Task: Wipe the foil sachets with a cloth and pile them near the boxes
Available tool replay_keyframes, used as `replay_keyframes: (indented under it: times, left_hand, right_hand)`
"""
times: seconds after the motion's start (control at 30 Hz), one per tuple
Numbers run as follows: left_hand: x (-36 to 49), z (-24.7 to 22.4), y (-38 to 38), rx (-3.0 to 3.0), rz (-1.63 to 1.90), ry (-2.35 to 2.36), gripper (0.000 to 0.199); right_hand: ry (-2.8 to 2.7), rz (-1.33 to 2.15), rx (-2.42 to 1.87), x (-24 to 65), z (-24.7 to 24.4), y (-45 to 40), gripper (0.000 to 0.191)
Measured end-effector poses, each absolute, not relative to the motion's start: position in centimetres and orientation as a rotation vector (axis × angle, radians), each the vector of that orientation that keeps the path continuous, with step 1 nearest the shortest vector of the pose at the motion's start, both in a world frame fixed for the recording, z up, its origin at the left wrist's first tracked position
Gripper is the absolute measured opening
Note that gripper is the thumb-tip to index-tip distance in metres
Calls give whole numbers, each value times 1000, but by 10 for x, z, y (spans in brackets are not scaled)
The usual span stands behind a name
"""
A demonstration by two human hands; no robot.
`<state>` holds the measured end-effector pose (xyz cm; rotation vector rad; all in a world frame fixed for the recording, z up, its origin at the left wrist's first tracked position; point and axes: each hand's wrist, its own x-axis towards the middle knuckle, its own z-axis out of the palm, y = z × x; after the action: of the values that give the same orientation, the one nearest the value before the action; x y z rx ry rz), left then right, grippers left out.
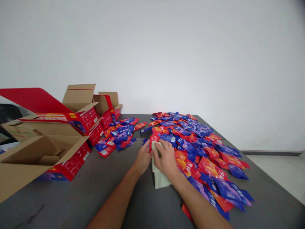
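Observation:
Near the middle of the table, my left hand [143, 158] is closed on the left edge of a red pouch [153, 138]. My right hand [166, 156] presses a pale cream cloth [160, 178] against that pouch, its fingers bent over the cloth. The cloth's loose end hangs down toward me below the hand. Most of the pouch is hidden behind the cloth and fingers. Just right of my right hand lies a large spread of red and blue pouches [188, 146], many overlapping.
A smaller pile of red and blue pouches [122, 132] lies left of centre. Several red cardboard boxes [77, 160] with raised flaps stand along the left side of the dark table [107, 190]. A white wall [152, 57] rises behind the table.

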<state>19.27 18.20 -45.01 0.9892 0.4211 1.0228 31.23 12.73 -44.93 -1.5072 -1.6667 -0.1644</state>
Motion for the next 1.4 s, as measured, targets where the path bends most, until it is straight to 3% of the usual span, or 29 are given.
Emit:
replay_keyframes:
  times: [0.1,0.23,0.63,1.03,1.4]
  left_hand:
    - [189,-452,185,971,1058,379,90]
    - [184,-454,189,964,1025,366,103]
    - [189,-455,182,1135,865,392,79]
    - [188,-459,192,1028,1064,467,91]
    - [191,-452,187,988,1042,466,86]
  right_hand:
    - [-1729,-152,-1555,309,-452,126,48]
    - [-1784,-82,-1470,311,-460,129,48]
    - [-1541,-208,-1435,337,-456,140,48]
    - [-1924,-80,-1483,308,-447,123,55]
    - [-1686,-133,-1400,326,-459,136,51]
